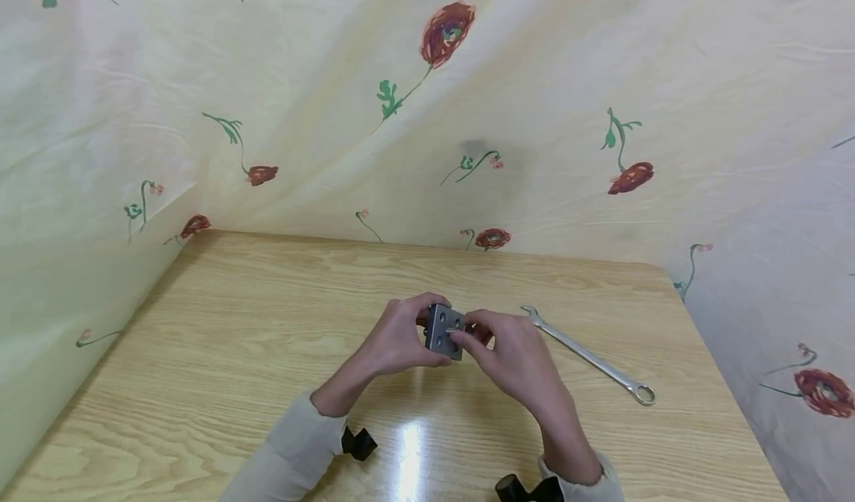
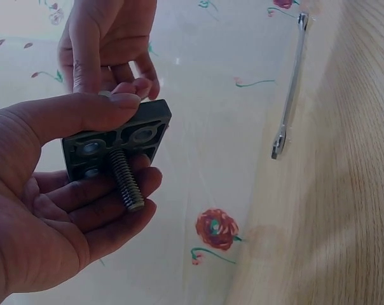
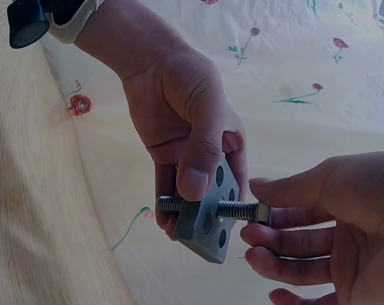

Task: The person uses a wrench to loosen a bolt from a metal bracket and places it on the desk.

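Note:
My left hand (image 1: 404, 335) grips a small grey metal plate (image 3: 201, 225) by its edges, thumb on one side and fingers on the other. The plate has several round holes and a ribbed back, seen in the left wrist view. A hex bolt (image 3: 240, 210) passes through its middle, with thread showing on both sides. Its threaded end (image 2: 125, 181) sticks out past the ribbed back, near my left fingers. My right hand (image 1: 510, 350) pinches the bolt's hex head (image 3: 263, 214) between thumb and fingers, and the head stands off from the plate's face.
A combination wrench (image 1: 588, 353) lies slantwise on the wooden table (image 1: 267, 338), right of my right hand. Flower-patterned cloth (image 1: 320, 116) hangs behind the table and along its sides. Black wrist mounts (image 1: 361, 444) sit at both sleeves.

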`<state>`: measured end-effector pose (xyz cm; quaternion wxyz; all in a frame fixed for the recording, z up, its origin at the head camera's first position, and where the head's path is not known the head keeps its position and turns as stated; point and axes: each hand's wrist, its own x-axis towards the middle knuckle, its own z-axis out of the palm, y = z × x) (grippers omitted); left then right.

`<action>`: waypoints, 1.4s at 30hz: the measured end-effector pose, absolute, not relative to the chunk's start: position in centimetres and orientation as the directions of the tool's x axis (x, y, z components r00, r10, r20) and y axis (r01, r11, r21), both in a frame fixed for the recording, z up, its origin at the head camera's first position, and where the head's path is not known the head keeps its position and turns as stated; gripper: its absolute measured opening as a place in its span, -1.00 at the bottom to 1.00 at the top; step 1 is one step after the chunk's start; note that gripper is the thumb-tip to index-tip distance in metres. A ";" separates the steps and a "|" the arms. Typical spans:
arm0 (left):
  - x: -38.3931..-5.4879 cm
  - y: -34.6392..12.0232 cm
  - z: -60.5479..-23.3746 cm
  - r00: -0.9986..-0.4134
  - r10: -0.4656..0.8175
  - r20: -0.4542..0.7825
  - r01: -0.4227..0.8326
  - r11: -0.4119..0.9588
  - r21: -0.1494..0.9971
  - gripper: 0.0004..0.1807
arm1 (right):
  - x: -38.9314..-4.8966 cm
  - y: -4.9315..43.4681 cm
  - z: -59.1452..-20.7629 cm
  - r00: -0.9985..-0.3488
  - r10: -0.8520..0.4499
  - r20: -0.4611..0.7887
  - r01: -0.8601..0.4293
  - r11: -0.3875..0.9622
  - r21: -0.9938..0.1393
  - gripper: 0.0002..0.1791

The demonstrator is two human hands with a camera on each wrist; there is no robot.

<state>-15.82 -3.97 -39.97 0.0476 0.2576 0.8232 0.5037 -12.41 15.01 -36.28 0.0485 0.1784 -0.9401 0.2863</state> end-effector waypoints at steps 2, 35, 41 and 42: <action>-15.8 -4.0 -40.0 -0.863 0.471 0.183 0.376 0.357 0.855 -0.32 | -12.4 15.0 -36.4 -0.918 -0.322 0.232 -0.397 0.767 -0.505 -0.82; -15.7 -4.1 -39.8 -0.863 0.471 0.182 0.381 0.370 0.847 -0.32 | -12.3 14.7 -36.1 -0.959 -0.242 0.150 -0.284 0.786 -0.550 -0.74; -15.8 -4.1 -39.8 -0.863 0.470 0.183 0.382 0.372 0.846 -0.33 | -12.3 14.6 -36.4 -0.915 -0.296 0.273 -0.398 0.766 -0.505 -0.87; -15.8 -4.1 -39.8 -0.864 0.470 0.183 0.382 0.373 0.845 -0.33 | -12.3 14.7 -36.4 -0.907 -0.304 0.291 -0.415 0.764 -0.494 -0.87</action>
